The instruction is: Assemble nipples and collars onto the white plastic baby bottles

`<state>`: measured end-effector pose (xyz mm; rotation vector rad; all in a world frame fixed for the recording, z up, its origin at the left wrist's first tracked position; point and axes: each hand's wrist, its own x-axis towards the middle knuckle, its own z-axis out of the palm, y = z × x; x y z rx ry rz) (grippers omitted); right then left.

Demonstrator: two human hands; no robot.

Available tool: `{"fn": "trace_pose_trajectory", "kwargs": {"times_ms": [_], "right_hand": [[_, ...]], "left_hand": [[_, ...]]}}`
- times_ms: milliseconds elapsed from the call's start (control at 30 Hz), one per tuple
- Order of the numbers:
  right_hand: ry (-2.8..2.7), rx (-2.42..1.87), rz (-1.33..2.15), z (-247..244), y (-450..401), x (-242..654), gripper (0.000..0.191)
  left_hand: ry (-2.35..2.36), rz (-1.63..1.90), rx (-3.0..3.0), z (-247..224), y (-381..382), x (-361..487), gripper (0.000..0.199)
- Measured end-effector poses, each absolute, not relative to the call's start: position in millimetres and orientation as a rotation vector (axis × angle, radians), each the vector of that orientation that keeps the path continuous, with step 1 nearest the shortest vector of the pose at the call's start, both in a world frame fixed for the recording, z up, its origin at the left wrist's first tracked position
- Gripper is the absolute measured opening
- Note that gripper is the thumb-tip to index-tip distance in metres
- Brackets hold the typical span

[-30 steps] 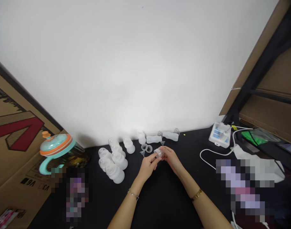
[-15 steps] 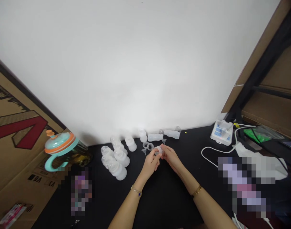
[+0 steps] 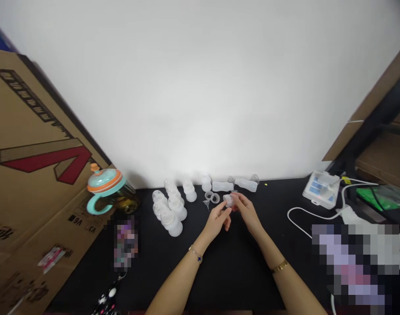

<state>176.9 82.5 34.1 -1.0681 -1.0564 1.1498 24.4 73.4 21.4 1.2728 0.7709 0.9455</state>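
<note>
A small translucent white piece (image 3: 229,201) is held between my hands above the black table. My right hand (image 3: 246,210) is closed around its right side. My left hand (image 3: 219,218) has its fingertips at the piece's left edge, thumb and fingers slightly apart. Just behind lie two clear rings (image 3: 215,198) and a small clear funnel-like part (image 3: 207,204). Two white bottle bodies (image 3: 222,186) lie on their sides near the wall, with clear domed parts (image 3: 254,178) by them. Several capped white bottles (image 3: 171,222) stand to the left.
A teal-lidded jug (image 3: 113,190) stands at the left beside a cardboard box (image 3: 32,175). At the right are a white open case (image 3: 321,189), a white cable (image 3: 305,211) and green material (image 3: 373,197). Blurred items lie on both sides.
The view has shifted, so the table objects appear further right. My left fingers have loosened and spread a little, and more of the white piece shows between my hands.
</note>
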Motion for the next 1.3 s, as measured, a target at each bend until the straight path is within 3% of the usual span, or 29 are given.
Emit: {"fn": "trace_pose_trajectory", "kwargs": {"times_ms": [167,567,800,1167,1300], "right_hand": [[-1.181,-1.092,1.112,37.1,81.5,178.6,0.058],[-1.275,-1.177,1.067,32.3,84.7,179.6,0.059],[-1.433,-1.405,0.920,31.6,78.7,176.7,0.054],[-1.560,-1.392,0.763,34.4,78.0,180.5,0.046],[-1.661,-1.380,0.646,31.6,77.6,177.8,0.042]], "left_hand": [[0.726,0.970,1.027,22.8,77.4,20.2,0.063],[0.704,0.994,1.077,24.4,77.1,18.6,0.048],[0.765,1.012,1.094,15.9,72.8,28.7,0.061],[0.589,0.836,0.657,27.4,75.8,18.1,0.046],[0.582,0.793,0.661,25.7,78.1,16.7,0.049]]}}
